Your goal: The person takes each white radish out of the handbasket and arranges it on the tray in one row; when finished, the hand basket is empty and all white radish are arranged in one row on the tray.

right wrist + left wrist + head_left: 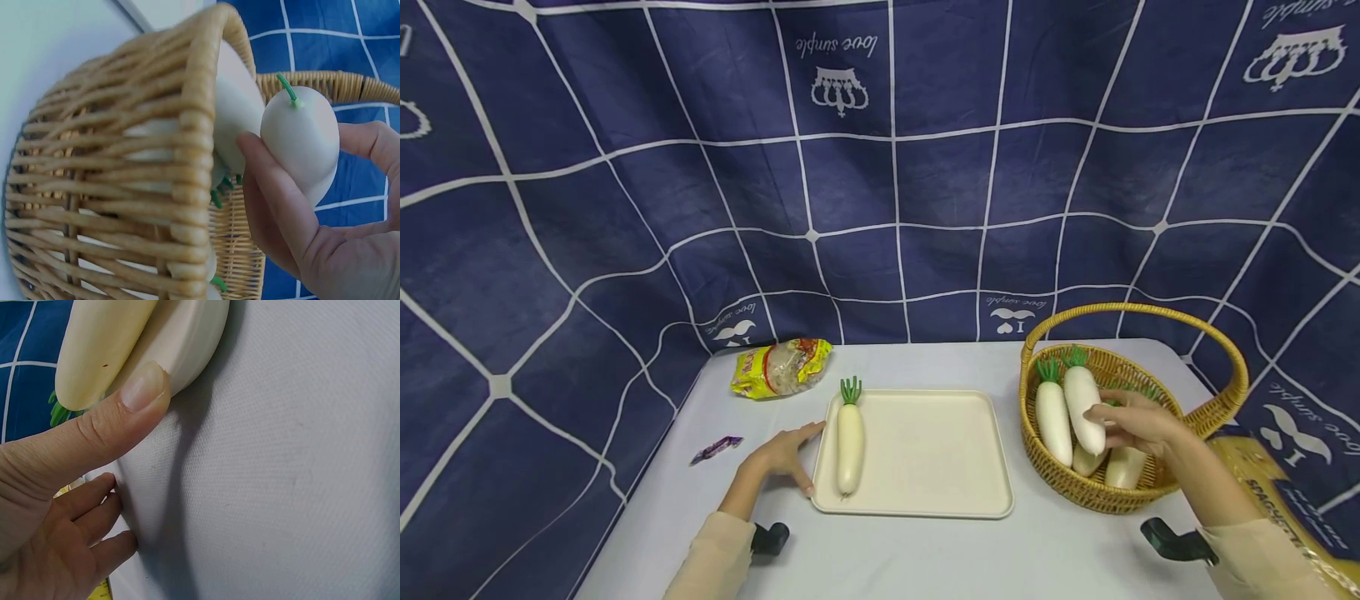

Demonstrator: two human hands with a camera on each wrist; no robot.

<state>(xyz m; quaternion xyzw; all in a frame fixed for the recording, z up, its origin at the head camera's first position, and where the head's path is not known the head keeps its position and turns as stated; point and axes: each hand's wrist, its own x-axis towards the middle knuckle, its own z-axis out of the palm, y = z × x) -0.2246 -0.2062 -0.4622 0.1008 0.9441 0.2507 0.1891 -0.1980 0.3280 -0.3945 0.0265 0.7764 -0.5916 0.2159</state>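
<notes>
My right hand (1138, 423) pinches a white radish (1081, 396) with a green top, between thumb and fingers, over the wicker basket (1101, 498). In the right wrist view this radish (301, 140) is level with the basket's rim. More white radishes lie in the basket, one (1053, 421) just left of the held one. My left hand (781, 458) rests by the left edge of the cream tray (932, 454), fingers spread. Its thumb (140, 390) is right at the tray's rim in the left wrist view. A single radish (850, 450) lies lengthwise along the tray's left side.
A yellow food bag (781, 368) lies behind the tray's left corner. Nearer the table's left edge is a small purple wrapped piece (716, 450). The basket's tall handle (1138, 308) arches above it. A spaghetti package (1262, 483) lies at the right, partly behind my right arm.
</notes>
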